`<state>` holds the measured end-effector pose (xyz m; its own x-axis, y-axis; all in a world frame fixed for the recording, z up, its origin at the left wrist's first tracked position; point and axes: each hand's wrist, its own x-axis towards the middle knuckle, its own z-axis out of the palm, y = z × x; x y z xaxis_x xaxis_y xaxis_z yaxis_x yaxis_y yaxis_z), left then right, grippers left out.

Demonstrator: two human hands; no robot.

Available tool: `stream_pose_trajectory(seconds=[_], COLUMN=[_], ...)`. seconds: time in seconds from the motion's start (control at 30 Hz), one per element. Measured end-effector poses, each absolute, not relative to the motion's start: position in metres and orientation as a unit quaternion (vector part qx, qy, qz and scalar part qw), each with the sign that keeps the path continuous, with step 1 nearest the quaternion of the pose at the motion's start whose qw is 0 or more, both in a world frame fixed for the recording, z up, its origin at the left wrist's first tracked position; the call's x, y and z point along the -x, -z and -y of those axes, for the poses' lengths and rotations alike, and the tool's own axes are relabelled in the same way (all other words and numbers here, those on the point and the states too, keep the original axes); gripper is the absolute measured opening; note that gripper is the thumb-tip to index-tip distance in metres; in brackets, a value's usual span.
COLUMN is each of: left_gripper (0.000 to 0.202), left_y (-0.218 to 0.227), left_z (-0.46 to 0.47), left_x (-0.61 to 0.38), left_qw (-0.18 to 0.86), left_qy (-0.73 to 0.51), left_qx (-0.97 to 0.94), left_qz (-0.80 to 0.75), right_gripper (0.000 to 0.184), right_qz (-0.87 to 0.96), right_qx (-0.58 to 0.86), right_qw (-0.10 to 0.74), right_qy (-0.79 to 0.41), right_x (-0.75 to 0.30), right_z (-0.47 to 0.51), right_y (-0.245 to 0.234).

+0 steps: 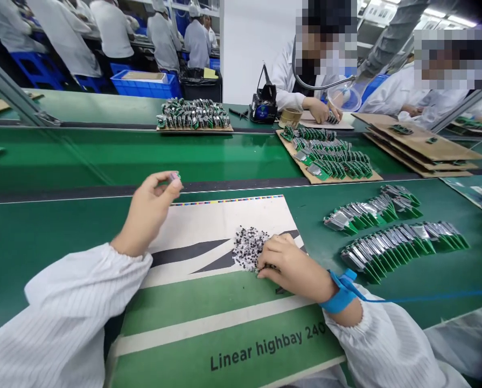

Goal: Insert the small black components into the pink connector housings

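Note:
My left hand (147, 210) is raised over the far left of a printed cardboard sheet (192, 318). Its thumb and fingers pinch a small greyish-pink piece (173, 176) that looks like a small circuit board, mostly covered by the fingertips. On the sheet lies a loose pile of tiny black-and-silver electronic components (249, 245). My right hand (289, 264), with a blue wrist strap (340, 293), rests at the right edge of this pile. Its fingers are curled together, and what is between the fingertips is hidden.
Two rows of green circuit boards (402, 245) stand to the right. Beyond are a cardboard tray of boards (311, 180), another board stack (194, 116), and stacked cardboard sheets (426, 143). A co-worker's hands (323, 110) handle parts across the bench. A blue cord (434, 296) trails right.

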<state>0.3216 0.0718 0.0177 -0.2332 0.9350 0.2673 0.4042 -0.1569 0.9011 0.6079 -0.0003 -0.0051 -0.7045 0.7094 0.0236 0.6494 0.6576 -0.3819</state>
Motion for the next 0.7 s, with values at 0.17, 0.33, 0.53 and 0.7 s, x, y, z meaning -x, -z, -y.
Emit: stream_pose_trajectory(seconds=[0.17, 0.33, 0.53, 0.7], left_gripper=[0.045, 0.044, 0.040, 0.042], left_y=[-0.007, 0.003, 0.006, 0.004], left_z=[-0.020, 0.009, 0.032, 0.047], left_x=[-0.344, -0.356, -0.365, -0.371], left_qw=[0.421, 0.490, 0.546, 0.541], left_qy=[-0.489, -0.474, -0.495, -0.474], left_qx=[-0.492, -0.455, -0.402, -0.427], left_qz=[-0.584, -0.573, -0.544, -0.548], right_gripper=[0.011, 0.015, 0.018, 0.015], right_qz=[0.908, 0.908, 0.906, 0.904], right_qx=[0.378, 0.387, 0.401, 0.407], right_qw=[0.075, 0.064, 0.049, 0.045], right_qy=[-0.165, -0.148, -0.131, -0.124], right_x=[-0.610, -0.608, -0.607, -0.606], right_z=[0.001, 0.005, 0.011, 0.014], right_y=[0.006, 0.008, 0.009, 0.010])
